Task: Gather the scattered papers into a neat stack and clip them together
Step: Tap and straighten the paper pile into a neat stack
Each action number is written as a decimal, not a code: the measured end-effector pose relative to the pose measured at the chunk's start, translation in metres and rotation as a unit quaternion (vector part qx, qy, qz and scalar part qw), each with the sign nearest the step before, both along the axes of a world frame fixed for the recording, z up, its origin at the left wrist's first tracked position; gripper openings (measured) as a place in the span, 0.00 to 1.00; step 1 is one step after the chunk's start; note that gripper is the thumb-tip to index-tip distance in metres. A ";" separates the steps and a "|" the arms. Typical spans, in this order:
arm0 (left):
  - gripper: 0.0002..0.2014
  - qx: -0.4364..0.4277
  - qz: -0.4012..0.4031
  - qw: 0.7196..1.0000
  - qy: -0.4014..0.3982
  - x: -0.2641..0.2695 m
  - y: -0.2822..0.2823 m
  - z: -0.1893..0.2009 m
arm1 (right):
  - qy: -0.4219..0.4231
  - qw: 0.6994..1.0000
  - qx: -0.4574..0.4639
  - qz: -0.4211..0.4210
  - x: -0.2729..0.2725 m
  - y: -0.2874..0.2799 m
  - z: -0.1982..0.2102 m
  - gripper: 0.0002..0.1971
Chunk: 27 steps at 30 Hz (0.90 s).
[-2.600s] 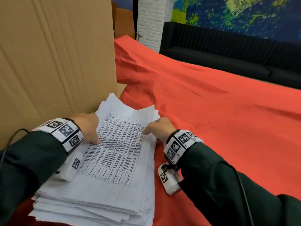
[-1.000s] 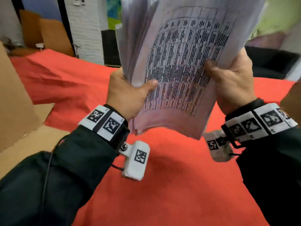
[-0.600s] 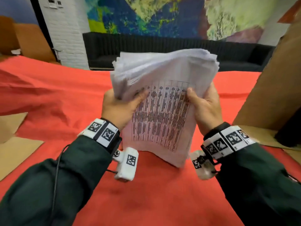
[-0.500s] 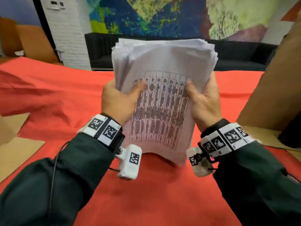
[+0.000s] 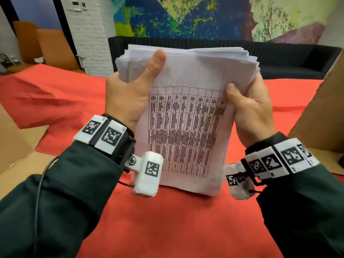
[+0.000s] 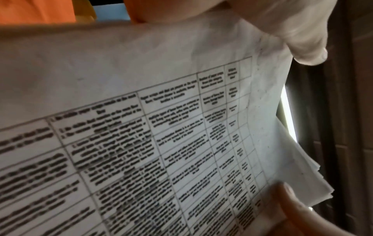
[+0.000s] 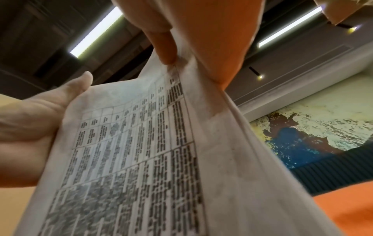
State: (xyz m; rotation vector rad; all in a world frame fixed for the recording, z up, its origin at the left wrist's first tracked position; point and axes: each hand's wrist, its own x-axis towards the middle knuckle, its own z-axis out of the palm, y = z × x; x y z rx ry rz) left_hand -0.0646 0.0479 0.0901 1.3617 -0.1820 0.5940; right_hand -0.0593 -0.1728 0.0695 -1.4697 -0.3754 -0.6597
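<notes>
A thick stack of papers with a printed table on the front sheet stands upright on its bottom edge on the red cloth. My left hand grips its left edge, thumb stretched up across the front sheet. My right hand grips the right edge, thumb pressed on the front. The top edges are slightly uneven. The left wrist view shows the stack of papers up close with a thumb at each corner. In the right wrist view the papers run between both hands. No clip is in view.
Red cloth covers the table. Cardboard sheets stand at the right and lie at the left. A black sofa, a white brick pillar and a painted wall are behind.
The papers went from lying flat on the table to being held upright by both hands. In the last half second the stack came down onto the cloth and my left thumb slid higher.
</notes>
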 end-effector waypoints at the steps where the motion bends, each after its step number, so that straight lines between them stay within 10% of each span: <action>1: 0.16 0.002 -0.021 1.000 -0.013 0.000 0.002 0.000 | 0.000 1.000 0.000 0.005 0.000 -0.003 -0.001 0.20; 9: 0.16 0.096 -0.019 0.994 -0.057 0.014 0.008 -0.017 | 0.012 0.982 -0.142 -0.127 -0.001 -0.011 0.007 0.32; 12: 0.17 0.152 -0.033 0.981 -0.118 0.007 -0.004 0.017 | -0.088 0.850 -0.410 -0.319 -0.019 -0.013 0.047 0.43; 14: 0.20 0.218 -0.052 0.960 -0.171 -0.001 -0.016 0.035 | -0.112 0.812 -0.510 -0.261 -0.029 -0.009 0.076 0.30; 18: 0.24 0.336 0.003 0.921 -0.196 -0.010 -0.027 0.048 | -0.093 0.864 -0.479 -0.125 -0.015 -0.023 0.084 0.13; 23: 0.44 0.462 0.180 0.869 0.007 -0.008 0.035 -0.013 | 0.001 0.943 -0.293 -0.159 -0.012 -0.080 0.026 0.12; 27: 0.55 0.202 0.078 0.972 0.093 0.003 0.068 -0.068 | 0.086 0.977 -0.135 -0.139 -0.017 -0.121 -0.031 0.19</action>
